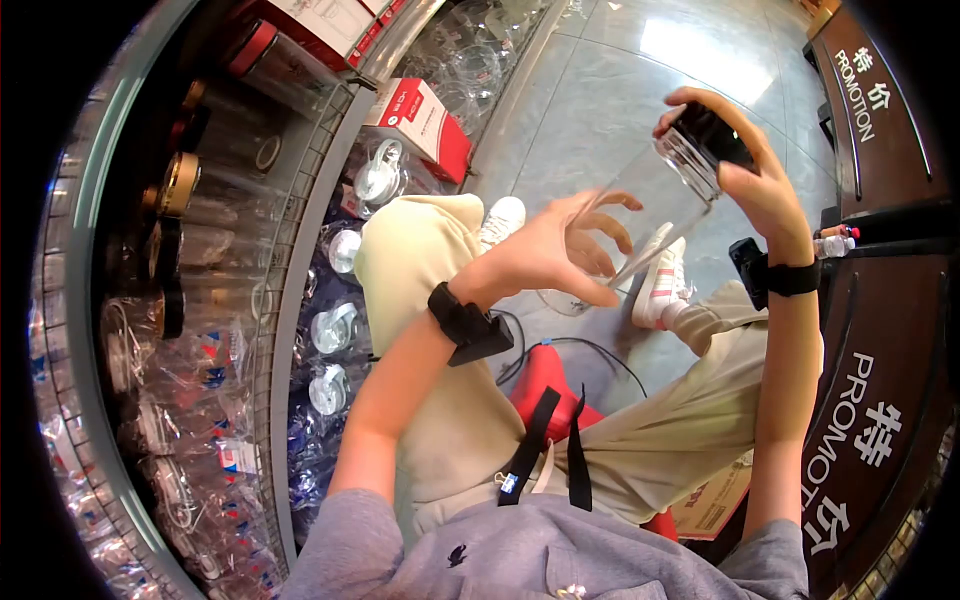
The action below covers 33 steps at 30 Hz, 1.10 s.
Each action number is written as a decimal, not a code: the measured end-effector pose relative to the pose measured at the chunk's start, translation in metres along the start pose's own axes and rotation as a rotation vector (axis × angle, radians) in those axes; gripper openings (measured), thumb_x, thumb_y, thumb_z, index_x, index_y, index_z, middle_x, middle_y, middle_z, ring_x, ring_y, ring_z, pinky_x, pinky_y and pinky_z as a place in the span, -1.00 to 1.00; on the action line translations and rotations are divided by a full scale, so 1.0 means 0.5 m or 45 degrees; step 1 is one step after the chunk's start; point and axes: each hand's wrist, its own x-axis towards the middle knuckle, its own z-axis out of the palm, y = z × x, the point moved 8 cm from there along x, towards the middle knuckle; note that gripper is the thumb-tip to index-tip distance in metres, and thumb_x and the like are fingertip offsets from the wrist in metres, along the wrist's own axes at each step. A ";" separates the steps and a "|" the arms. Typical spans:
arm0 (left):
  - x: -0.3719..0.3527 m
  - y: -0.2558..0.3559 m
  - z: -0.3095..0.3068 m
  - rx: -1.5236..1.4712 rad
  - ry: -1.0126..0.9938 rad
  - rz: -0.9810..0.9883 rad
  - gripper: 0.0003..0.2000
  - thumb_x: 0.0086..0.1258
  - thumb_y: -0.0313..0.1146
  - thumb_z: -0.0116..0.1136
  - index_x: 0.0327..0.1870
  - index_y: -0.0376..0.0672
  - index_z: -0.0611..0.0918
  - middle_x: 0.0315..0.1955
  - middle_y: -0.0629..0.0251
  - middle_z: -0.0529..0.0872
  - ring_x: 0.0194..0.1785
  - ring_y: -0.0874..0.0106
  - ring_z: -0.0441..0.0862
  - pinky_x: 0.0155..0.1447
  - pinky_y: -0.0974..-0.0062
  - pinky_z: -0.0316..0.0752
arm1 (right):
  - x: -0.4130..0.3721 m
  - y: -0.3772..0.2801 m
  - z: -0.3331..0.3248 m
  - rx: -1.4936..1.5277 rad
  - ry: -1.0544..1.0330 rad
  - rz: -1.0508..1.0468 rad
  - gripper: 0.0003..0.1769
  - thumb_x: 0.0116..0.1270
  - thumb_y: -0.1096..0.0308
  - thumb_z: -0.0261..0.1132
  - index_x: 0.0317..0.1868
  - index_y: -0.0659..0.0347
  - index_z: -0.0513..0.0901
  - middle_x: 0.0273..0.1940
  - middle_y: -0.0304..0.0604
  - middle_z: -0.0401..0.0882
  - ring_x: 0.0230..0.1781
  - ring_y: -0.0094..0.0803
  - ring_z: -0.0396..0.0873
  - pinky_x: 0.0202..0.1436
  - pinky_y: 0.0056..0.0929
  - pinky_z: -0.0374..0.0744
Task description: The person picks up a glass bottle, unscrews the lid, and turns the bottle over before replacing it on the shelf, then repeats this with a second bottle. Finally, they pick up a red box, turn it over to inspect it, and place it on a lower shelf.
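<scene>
**Clear jar held in both hands**

We hold the clear jar (655, 210) tilted above our knees, over the tiled floor (600, 90). Our left hand (560, 250) cups its base, fingers curled. Our right hand (755, 175) clasps its black lid (712, 133). Shelves (290, 300) of wrapped glassware stand left.

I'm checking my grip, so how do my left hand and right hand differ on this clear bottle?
The left hand cups the lower end of the clear bottle, fingers spread; the right hand wraps over its black lid. The left hand sits lower, the right hand higher. Both wear black wristbands and touch the bottle.
</scene>
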 end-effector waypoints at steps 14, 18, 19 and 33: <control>-0.004 0.022 -0.017 0.407 0.351 0.555 -0.12 -0.17 -0.41 0.45 0.34 -0.10 0.33 0.08 0.20 0.59 -0.10 0.35 0.63 0.07 0.39 0.53 | 0.007 0.080 0.051 1.333 0.338 0.195 -0.18 0.40 -0.30 -0.15 0.22 0.36 0.37 -0.11 0.24 0.60 -0.10 0.00 0.62 0.05 -0.16 0.58; -0.010 0.033 -0.007 0.669 0.387 0.572 -0.14 -0.15 -0.40 0.42 0.34 -0.07 0.33 -0.03 0.20 0.66 -0.12 0.33 0.65 0.06 0.37 0.52 | 0.011 0.068 0.089 1.539 0.209 0.153 -0.13 0.34 -0.36 -0.16 0.18 0.36 0.42 -0.12 0.20 0.63 -0.16 -0.04 0.67 -0.13 -0.07 0.70; -0.010 0.037 -0.004 0.653 0.402 0.589 -0.15 -0.15 -0.39 0.42 0.33 -0.07 0.34 -0.05 0.21 0.67 -0.12 0.33 0.65 0.06 0.37 0.52 | 0.010 0.066 0.090 1.548 0.211 0.145 -0.13 0.35 -0.36 -0.16 0.18 0.36 0.41 -0.12 0.19 0.63 -0.17 -0.05 0.67 -0.13 -0.10 0.70; -0.008 0.035 -0.037 0.617 0.541 0.569 -0.13 -0.14 -0.38 0.47 0.33 -0.06 0.29 0.07 0.26 0.63 -0.12 0.34 0.66 0.03 0.36 0.53 | 0.006 0.026 0.037 1.415 0.263 -0.077 -0.18 0.42 -0.23 -0.13 0.34 0.38 0.27 0.03 0.21 0.55 0.14 -0.05 0.53 0.25 -0.16 0.49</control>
